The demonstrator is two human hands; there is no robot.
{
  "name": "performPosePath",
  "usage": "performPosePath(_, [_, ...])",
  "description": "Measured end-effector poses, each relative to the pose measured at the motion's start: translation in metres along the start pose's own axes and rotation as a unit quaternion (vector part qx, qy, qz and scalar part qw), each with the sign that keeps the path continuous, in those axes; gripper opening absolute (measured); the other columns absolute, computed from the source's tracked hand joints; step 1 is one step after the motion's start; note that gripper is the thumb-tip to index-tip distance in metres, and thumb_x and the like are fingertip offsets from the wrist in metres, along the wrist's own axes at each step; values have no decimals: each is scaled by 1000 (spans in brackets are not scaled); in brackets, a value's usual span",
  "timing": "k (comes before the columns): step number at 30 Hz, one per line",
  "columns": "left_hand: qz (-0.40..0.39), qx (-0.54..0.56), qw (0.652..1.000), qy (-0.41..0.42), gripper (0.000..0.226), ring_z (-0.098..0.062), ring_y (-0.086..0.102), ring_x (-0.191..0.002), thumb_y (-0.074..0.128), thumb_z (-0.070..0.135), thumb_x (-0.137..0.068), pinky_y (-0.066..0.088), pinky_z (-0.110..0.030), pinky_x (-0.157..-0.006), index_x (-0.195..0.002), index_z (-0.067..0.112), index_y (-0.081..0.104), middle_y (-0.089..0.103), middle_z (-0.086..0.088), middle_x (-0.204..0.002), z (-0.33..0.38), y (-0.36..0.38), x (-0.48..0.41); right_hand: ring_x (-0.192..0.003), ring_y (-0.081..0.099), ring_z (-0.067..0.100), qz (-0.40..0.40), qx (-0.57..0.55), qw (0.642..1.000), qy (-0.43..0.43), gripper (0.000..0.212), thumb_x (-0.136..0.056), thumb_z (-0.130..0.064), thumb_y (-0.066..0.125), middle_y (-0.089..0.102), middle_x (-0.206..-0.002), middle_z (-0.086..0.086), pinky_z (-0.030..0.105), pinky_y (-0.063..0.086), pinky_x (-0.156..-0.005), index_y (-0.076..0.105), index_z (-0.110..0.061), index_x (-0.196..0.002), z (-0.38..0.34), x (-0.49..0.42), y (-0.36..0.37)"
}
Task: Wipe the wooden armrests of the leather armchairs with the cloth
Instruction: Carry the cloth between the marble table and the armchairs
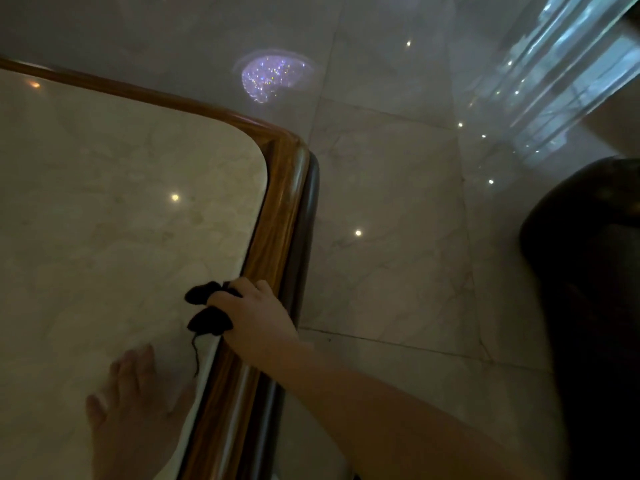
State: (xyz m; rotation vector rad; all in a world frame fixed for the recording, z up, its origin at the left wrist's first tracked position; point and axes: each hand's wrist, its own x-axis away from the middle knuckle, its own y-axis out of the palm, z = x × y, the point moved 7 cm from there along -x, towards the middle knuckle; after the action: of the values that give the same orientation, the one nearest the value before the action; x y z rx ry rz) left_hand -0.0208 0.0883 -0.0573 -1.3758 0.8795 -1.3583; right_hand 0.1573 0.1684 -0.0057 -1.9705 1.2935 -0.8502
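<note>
My right hand (pixel 254 315) grips a small black cloth (pixel 207 308) and presses it against the wooden rim (pixel 277 216) of a marble-topped table (pixel 114 209), on the rim's right side near the front. A loose thread hangs from the cloth over the marble. My left hand (pixel 128 396) lies flat on the marble with fingers apart, looking pale and blurred. A dark leather armchair (pixel 588 271) fills the right edge of the view, apart from both hands. I see no wooden armrest on it.
A polished marble tile floor (pixel 391 237) runs between the table and the armchair, reflecting a chandelier (pixel 270 76) and small ceiling lights. A bright window reflection lies at the top right. The table's rounded corner (pixel 294 147) points toward the floor's middle.
</note>
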Motion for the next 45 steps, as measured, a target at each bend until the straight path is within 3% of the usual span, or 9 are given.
performPosePath(2, [-13,-5,1000,-5,86,-44,39,-138,34,64,-83,28,-67,-103,-149,8,38,41,-23,-150,11,-16,-1,-105,42,34,19,-7,1000,6,46,-87,-10,64,46,-125,8,53,46,-89,50,-27,-127,5,13,-23])
performPosePath(7, [-25,-20,999,38,83,-31,16,-151,35,64,-91,21,-57,-116,-157,21,10,20,-10,-164,51,-69,7,-102,47,32,85,-25,996,33,42,-85,-18,66,51,-123,4,50,48,-88,53,-31,-124,12,51,-90])
performPosePath(11, [10,-16,994,109,87,-34,20,-150,18,67,-86,19,-59,-115,-156,17,21,25,-14,-162,92,-128,30,-104,52,34,124,-18,991,44,43,-81,-23,67,53,-120,3,48,49,-88,52,-35,-119,7,84,-143])
performPosePath(19, [50,-22,970,238,87,-45,35,-141,14,69,-90,31,-70,-106,-150,10,38,40,-23,-152,151,-220,85,-96,55,30,198,-23,975,101,41,-74,-23,69,55,-107,-1,44,52,-81,54,-37,-111,-15,166,-224])
performPosePath(23, [50,-32,958,282,83,-43,29,-145,28,64,-87,27,-70,-108,-152,13,34,36,-21,-155,177,-254,114,-90,57,34,223,-30,963,146,31,-74,-29,62,58,-101,6,39,49,-81,65,-25,-105,-32,216,-262])
performPosePath(29, [61,-52,933,350,85,-38,19,-149,21,64,-87,22,-66,-114,-156,15,21,26,-19,-160,224,-297,165,-106,53,25,257,-1,946,198,32,-85,-23,69,57,-116,2,24,33,-80,64,-25,-116,-50,310,-324])
performPosePath(35, [80,-21,900,428,79,-41,32,-143,35,57,-82,28,-66,-111,-146,12,43,41,-21,-151,300,-324,227,-103,52,22,294,22,922,249,32,-86,-25,68,56,-116,-2,34,44,-81,61,-29,-117,-48,409,-372])
performPosePath(42, [95,-26,864,494,79,-43,31,-143,37,57,-83,27,-65,-111,-151,17,31,39,-22,-151,395,-324,304,-100,51,17,337,39,890,305,36,-85,-29,68,54,-112,-7,33,46,-82,57,-36,-118,-12,526,-411])
performPosePath(45, [100,-37,850,516,77,-41,26,-146,48,55,-86,26,-65,-112,-151,18,29,35,-20,-155,438,-319,342,-101,52,16,355,38,873,332,39,-84,-29,68,54,-114,-8,31,45,-82,56,-38,-120,8,582,-425])
